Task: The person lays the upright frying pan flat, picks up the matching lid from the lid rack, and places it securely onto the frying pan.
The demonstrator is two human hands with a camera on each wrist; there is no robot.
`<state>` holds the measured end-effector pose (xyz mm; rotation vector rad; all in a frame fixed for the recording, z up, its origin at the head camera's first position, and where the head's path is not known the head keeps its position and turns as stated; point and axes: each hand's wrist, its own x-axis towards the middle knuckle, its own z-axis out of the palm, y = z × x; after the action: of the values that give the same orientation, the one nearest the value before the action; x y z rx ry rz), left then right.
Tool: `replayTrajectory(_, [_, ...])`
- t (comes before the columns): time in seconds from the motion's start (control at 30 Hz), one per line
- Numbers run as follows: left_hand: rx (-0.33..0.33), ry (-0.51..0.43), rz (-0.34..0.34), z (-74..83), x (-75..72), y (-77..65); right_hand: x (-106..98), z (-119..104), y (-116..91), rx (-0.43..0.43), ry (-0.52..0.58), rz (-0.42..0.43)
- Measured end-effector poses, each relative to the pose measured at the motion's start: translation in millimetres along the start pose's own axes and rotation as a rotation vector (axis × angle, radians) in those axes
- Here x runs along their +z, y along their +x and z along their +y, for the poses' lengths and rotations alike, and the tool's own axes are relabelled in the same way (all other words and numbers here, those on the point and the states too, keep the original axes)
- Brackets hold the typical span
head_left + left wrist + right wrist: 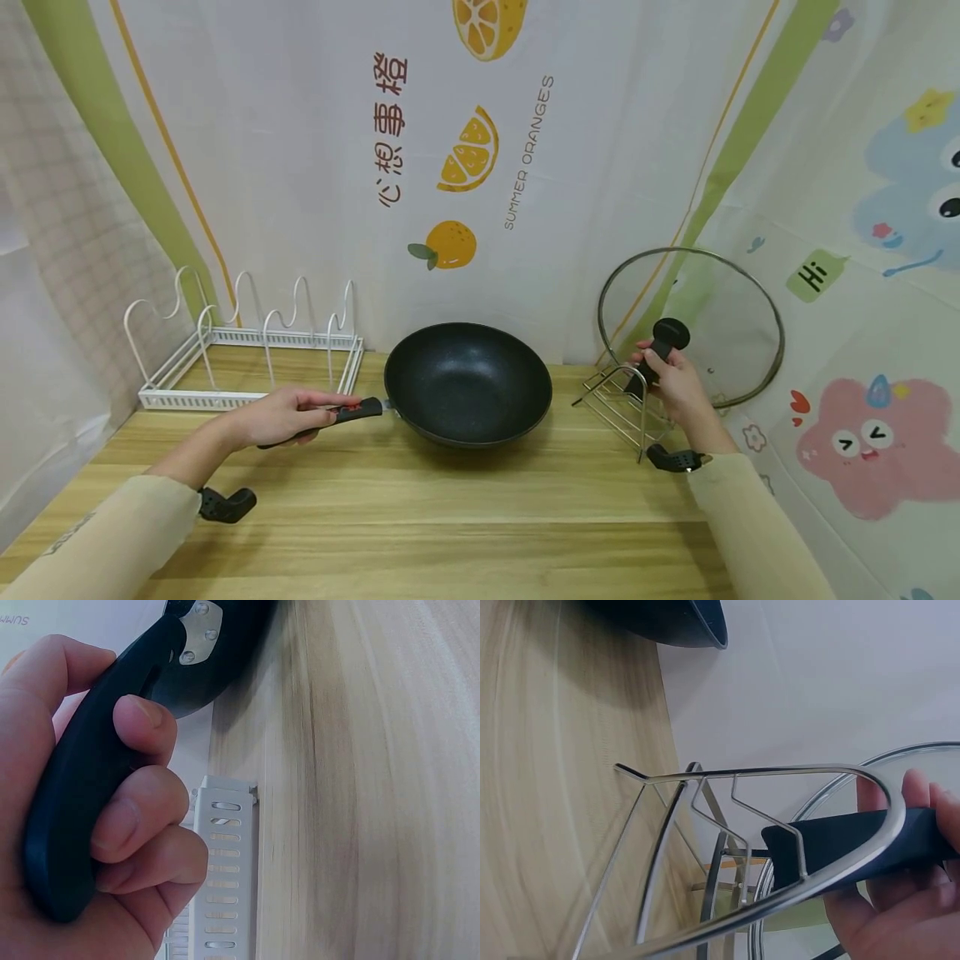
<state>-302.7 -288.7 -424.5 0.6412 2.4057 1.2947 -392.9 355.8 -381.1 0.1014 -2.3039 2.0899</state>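
Note:
A black wok (468,383) stands on the wooden table in the head view. My left hand (281,417) grips its black handle (90,765), with the fingers curled round it in the left wrist view. On the right, my right hand (678,383) holds the black knob handle (651,358) of a glass lid (738,333). The lid stands nearly upright at a metal wire lid rack (641,417). In the right wrist view, the rack's curved wire (840,769) passes in front of the handle; whether the lid's rim rests in the rack I cannot tell.
A white pot rack (247,400) with tall wire loops stands at the left, behind my left hand. The wooden table (450,517) stretches across the front. A printed curtain (315,167) hangs behind, and another printed cloth (862,333) closes the right side.

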Motion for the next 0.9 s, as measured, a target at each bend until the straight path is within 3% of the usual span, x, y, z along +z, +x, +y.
replayTrajectory(0.9, [-0.003, 0.008, 0.008, 1.4, 0.8, 0.4, -5.0, -34.8, -0.2, -0.093, 0.023, -0.019])
